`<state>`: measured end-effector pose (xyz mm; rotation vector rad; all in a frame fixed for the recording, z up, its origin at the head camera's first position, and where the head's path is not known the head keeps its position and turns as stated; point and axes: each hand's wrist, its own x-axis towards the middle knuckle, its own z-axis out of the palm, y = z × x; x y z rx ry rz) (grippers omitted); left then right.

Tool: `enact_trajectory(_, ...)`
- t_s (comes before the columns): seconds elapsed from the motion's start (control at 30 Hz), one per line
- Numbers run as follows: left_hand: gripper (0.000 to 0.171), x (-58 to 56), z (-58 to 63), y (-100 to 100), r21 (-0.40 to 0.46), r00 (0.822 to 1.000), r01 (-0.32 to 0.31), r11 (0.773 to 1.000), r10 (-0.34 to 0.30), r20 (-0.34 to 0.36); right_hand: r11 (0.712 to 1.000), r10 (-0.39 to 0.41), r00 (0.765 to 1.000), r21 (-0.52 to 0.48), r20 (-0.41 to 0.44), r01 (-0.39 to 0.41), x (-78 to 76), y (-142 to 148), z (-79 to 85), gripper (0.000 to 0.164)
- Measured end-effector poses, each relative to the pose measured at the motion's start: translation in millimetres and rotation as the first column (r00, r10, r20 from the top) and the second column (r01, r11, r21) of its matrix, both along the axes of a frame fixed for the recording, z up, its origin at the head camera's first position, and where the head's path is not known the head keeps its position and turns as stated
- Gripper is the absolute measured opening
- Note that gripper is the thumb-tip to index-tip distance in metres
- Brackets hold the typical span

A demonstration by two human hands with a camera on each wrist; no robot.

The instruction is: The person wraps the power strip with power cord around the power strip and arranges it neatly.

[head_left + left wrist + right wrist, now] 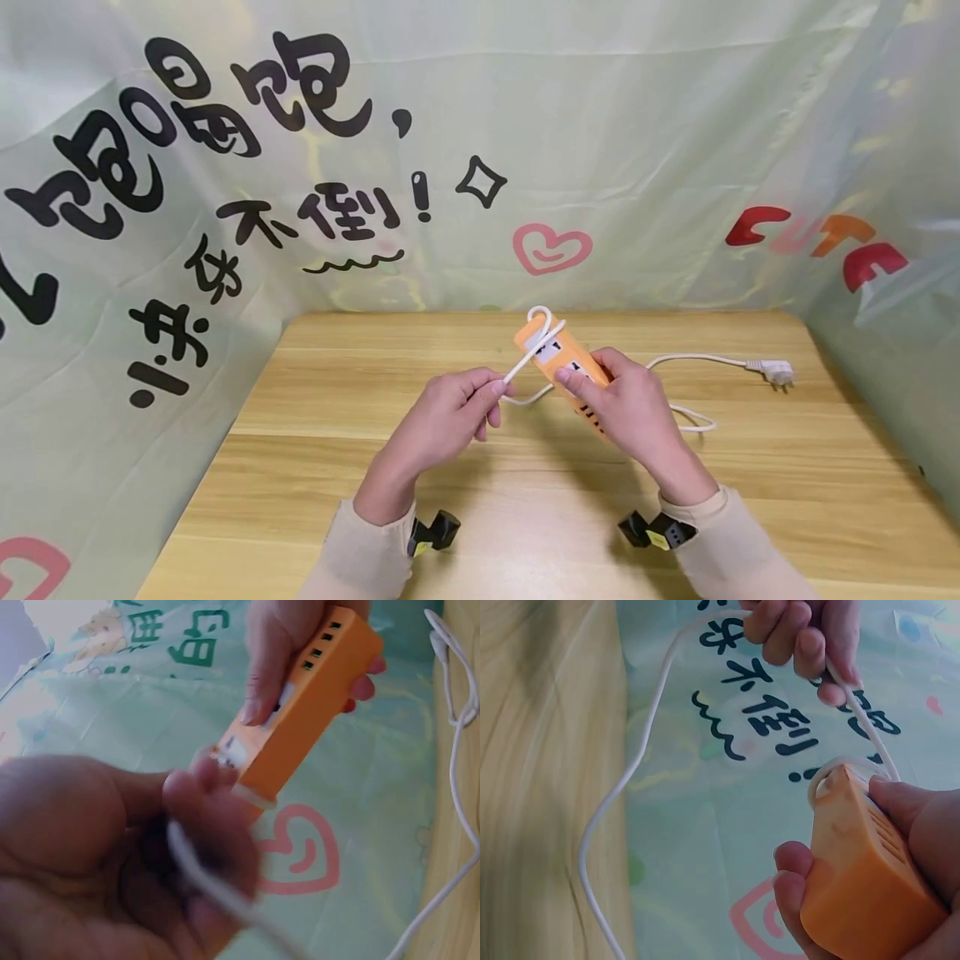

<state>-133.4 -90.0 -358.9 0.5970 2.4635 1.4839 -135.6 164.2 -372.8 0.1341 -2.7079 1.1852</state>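
Observation:
An orange power strip with pale socket panels is held tilted above the table by my right hand, thumb across its face and fingers behind it. The strip's white cord loops at its far end and crosses the top socket panel. My left hand pinches that cord between thumb and fingers, to the left of the strip. In the right wrist view, the cord runs straight from the left fingers to the strip's end. Past the left hand, more cord trails down to the table.
The white plug lies on the wooden table at the right, prongs outward, with a bend of cord nearer me. A printed fabric backdrop stands behind and at both sides. Small black cameras sit on both wrists.

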Motion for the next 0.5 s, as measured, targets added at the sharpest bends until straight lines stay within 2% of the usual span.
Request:
enact_trajectory(0.1,0.025,-0.5,0.0,-3.3,-0.004,0.996,0.091,0.996,-0.091,0.005,1.000,-0.006,1.000,-0.015,0.001,0.006,-2.0,3.9,2.4,0.049)
enact_trajectory(0.17,0.025,-1.1,-0.8,-4.4,-0.011,0.992,0.125,0.992,-0.124,0.029,1.000,-0.003,1.000,-0.021,0.009,0.003,-3.0,5.4,3.0,0.049)
enact_trajectory(0.37,0.021,-4.7,-4.0,-3.4,-0.046,0.993,0.093,0.995,-0.089,0.083,0.999,0.013,1.000,-0.044,0.028,-0.012,-4.1,5.7,1.7,0.047)
enact_trajectory(0.5,0.021,-5.9,-5.0,-3.8,-0.050,0.988,0.130,0.990,-0.125,0.095,0.998,0.021,0.999,-0.062,0.038,-0.018,-3.5,5.0,-0.1,0.045)
